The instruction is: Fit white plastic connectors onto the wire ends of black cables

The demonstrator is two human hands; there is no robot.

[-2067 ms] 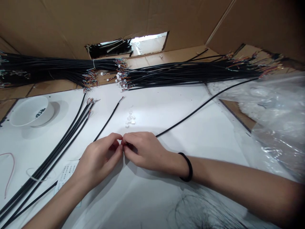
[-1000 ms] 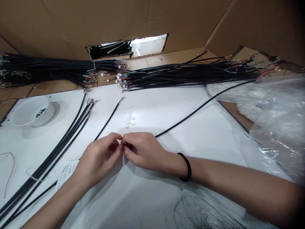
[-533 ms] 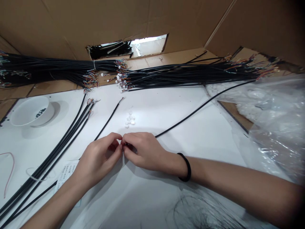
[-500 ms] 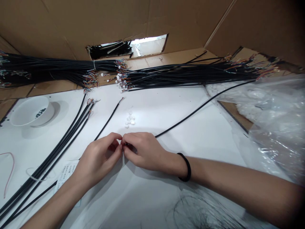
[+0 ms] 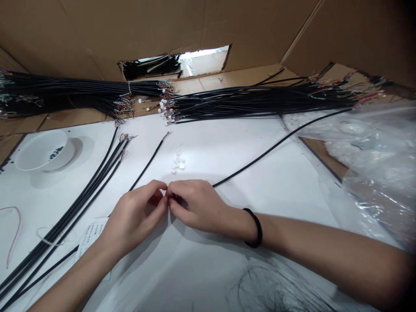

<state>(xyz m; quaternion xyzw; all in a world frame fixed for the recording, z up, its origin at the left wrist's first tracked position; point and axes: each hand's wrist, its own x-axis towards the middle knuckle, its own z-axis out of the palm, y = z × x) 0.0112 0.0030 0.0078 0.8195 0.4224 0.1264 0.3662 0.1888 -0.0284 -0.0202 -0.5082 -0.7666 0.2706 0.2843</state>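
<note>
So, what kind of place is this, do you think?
Probably a bench for assembling wire harnesses by hand: bundled black cables with coloured wire ends, small white connector housings on a white sheet, and a black cable leading into the right hand.

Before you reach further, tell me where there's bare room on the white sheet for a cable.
Bare white sheet lies between the upper cable bundle and the long black cable; another lies between that cable and the right forearm. Crowded: the left side, black cables beside the white bowl.
</note>
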